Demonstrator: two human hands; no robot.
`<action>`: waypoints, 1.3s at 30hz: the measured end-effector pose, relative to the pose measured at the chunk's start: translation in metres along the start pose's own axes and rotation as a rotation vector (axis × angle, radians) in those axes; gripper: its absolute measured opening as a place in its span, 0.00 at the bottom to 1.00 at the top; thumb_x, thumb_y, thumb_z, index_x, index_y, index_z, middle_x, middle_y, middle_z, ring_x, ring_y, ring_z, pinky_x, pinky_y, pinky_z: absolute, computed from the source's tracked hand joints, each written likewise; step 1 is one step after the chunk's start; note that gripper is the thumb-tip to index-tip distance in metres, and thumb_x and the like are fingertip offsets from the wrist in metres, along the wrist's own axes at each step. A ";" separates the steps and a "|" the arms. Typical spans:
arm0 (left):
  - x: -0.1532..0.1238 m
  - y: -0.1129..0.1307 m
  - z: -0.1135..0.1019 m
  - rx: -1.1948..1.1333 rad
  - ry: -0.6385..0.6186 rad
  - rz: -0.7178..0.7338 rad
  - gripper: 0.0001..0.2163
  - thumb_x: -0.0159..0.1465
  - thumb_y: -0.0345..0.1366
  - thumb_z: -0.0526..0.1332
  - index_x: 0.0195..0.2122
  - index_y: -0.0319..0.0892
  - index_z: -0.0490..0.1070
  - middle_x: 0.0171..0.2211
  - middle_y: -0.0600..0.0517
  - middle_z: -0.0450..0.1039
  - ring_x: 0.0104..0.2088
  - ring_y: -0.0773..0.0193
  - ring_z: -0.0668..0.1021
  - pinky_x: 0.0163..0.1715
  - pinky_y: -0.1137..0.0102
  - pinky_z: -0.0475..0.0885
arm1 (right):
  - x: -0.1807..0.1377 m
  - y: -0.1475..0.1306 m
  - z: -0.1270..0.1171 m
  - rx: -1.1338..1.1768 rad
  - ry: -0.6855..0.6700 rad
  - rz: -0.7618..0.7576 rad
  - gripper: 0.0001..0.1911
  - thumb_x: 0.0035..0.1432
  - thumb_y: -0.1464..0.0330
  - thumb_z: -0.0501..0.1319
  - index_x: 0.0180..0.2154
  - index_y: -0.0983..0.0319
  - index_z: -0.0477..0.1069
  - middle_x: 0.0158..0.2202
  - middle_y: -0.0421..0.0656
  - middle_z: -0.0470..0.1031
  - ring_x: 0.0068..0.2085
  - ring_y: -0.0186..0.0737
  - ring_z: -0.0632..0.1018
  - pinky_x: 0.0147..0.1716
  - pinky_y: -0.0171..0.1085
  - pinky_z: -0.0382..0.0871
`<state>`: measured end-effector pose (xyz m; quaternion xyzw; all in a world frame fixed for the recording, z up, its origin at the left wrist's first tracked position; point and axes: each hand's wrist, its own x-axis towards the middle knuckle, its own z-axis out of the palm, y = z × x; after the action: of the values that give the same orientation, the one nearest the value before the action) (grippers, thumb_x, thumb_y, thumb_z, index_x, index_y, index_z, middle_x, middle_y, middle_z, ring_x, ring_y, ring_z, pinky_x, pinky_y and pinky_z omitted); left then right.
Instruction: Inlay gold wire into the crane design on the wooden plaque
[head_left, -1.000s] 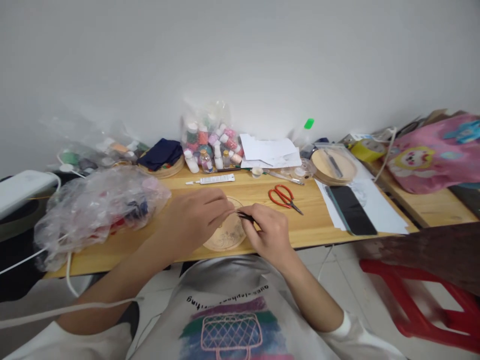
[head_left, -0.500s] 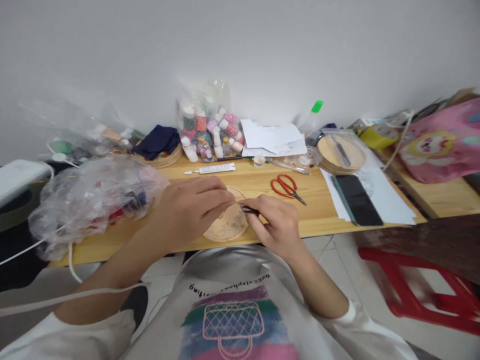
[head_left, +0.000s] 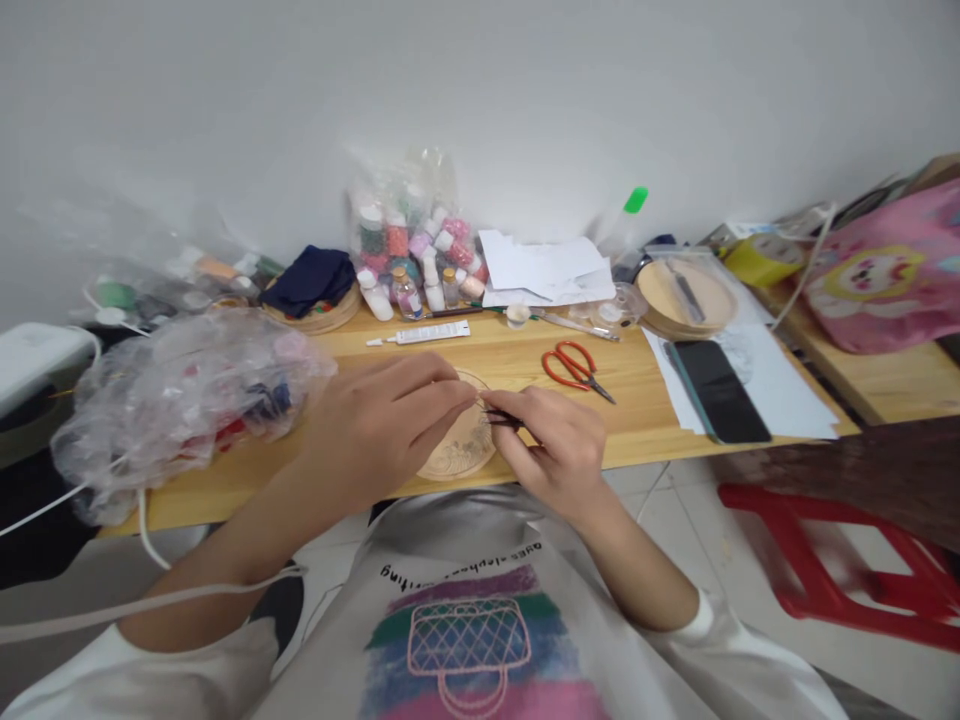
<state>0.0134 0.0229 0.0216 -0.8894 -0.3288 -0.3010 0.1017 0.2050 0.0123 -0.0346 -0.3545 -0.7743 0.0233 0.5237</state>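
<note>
My left hand (head_left: 397,415) hovers over a round pale wooden disc (head_left: 459,452) with a fine line drawing on it. Its thumb and fingers are pinched together at the tips, and what they hold is too small to make out. Close against those fingertips, my right hand (head_left: 559,440) is closed around dark tweezers (head_left: 501,417), whose slim prongs point left above the disc's right edge. Both hands cover parts of the disc. To the right of my right hand lie orange-handled scissors (head_left: 577,370).
A white tube (head_left: 427,334) lies behind my hands. Along the wall stand a bag of small bottles (head_left: 420,240) and white papers (head_left: 544,265). A crumpled plastic bag (head_left: 187,390) is at left. A phone (head_left: 718,390) rests on papers at right. A red stool (head_left: 840,570) stands below.
My left fingertips have shifted slightly right and up, nearer the right hand's fingertips. The view has moved slightly; both hands keep their grip.
</note>
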 end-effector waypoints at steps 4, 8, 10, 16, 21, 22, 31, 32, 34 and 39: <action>0.000 0.003 0.000 -0.015 -0.003 -0.015 0.09 0.74 0.33 0.56 0.39 0.44 0.76 0.35 0.55 0.80 0.35 0.67 0.81 0.34 0.72 0.73 | 0.000 -0.003 0.001 0.011 0.030 0.022 0.10 0.63 0.76 0.57 0.41 0.61 0.77 0.28 0.39 0.80 0.29 0.33 0.80 0.29 0.32 0.73; 0.001 0.004 0.000 -0.002 -0.023 0.000 0.10 0.74 0.33 0.55 0.38 0.44 0.76 0.34 0.55 0.80 0.34 0.68 0.81 0.34 0.72 0.73 | 0.001 -0.006 0.001 0.001 0.037 0.034 0.10 0.64 0.75 0.57 0.39 0.60 0.76 0.26 0.38 0.79 0.27 0.33 0.79 0.28 0.32 0.72; 0.001 0.005 0.001 -0.009 -0.034 -0.003 0.10 0.74 0.32 0.55 0.38 0.44 0.76 0.34 0.55 0.80 0.35 0.68 0.81 0.35 0.73 0.73 | 0.001 -0.006 0.001 0.001 0.033 0.034 0.10 0.63 0.76 0.57 0.39 0.61 0.76 0.26 0.39 0.79 0.27 0.34 0.79 0.28 0.33 0.72; -0.001 0.006 0.001 -0.042 -0.009 -0.026 0.08 0.73 0.30 0.57 0.40 0.44 0.75 0.36 0.55 0.81 0.36 0.67 0.81 0.37 0.72 0.74 | 0.000 -0.007 0.000 -0.005 0.036 0.045 0.10 0.63 0.76 0.57 0.40 0.60 0.77 0.27 0.39 0.80 0.28 0.34 0.79 0.29 0.33 0.73; -0.001 0.009 0.001 -0.041 -0.004 -0.046 0.08 0.73 0.30 0.57 0.40 0.45 0.74 0.37 0.55 0.81 0.38 0.68 0.81 0.40 0.72 0.76 | -0.001 -0.009 0.002 -0.021 0.074 0.069 0.11 0.62 0.76 0.57 0.38 0.59 0.77 0.25 0.38 0.79 0.26 0.34 0.78 0.27 0.33 0.72; -0.001 0.010 0.001 -0.041 0.000 -0.045 0.07 0.72 0.29 0.57 0.40 0.45 0.74 0.37 0.55 0.81 0.38 0.68 0.81 0.40 0.72 0.76 | -0.001 -0.009 0.002 -0.024 0.081 0.072 0.11 0.62 0.76 0.57 0.38 0.59 0.77 0.25 0.38 0.79 0.26 0.34 0.78 0.27 0.33 0.71; -0.003 0.004 0.012 -0.060 0.028 -0.020 0.06 0.72 0.28 0.58 0.40 0.42 0.73 0.36 0.53 0.80 0.37 0.67 0.81 0.41 0.73 0.75 | -0.005 -0.005 0.008 -0.005 0.089 0.109 0.09 0.61 0.76 0.58 0.37 0.60 0.76 0.28 0.39 0.81 0.27 0.33 0.79 0.28 0.31 0.72; -0.004 0.002 0.014 -0.056 0.027 -0.020 0.06 0.72 0.29 0.58 0.40 0.42 0.73 0.35 0.53 0.79 0.37 0.67 0.81 0.40 0.73 0.75 | -0.006 -0.003 0.010 -0.010 0.086 0.121 0.09 0.62 0.76 0.58 0.37 0.60 0.76 0.28 0.39 0.81 0.27 0.33 0.79 0.28 0.31 0.72; -0.007 -0.002 0.021 -0.034 0.007 -0.034 0.07 0.72 0.30 0.57 0.39 0.42 0.73 0.35 0.53 0.79 0.36 0.67 0.80 0.39 0.72 0.75 | -0.010 0.001 0.017 -0.028 0.071 0.155 0.09 0.62 0.75 0.58 0.37 0.60 0.76 0.28 0.39 0.82 0.28 0.33 0.80 0.29 0.32 0.73; -0.019 -0.021 0.052 -0.086 -0.115 -0.076 0.11 0.74 0.31 0.51 0.40 0.42 0.74 0.35 0.52 0.78 0.37 0.65 0.80 0.37 0.71 0.75 | -0.021 0.020 0.038 -0.102 0.000 0.223 0.11 0.60 0.74 0.56 0.36 0.62 0.78 0.28 0.42 0.82 0.27 0.35 0.80 0.28 0.32 0.72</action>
<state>0.0125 0.0491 -0.0317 -0.8955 -0.3546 -0.2670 0.0330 0.1880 0.0277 -0.0770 -0.4645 -0.7301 0.0421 0.4993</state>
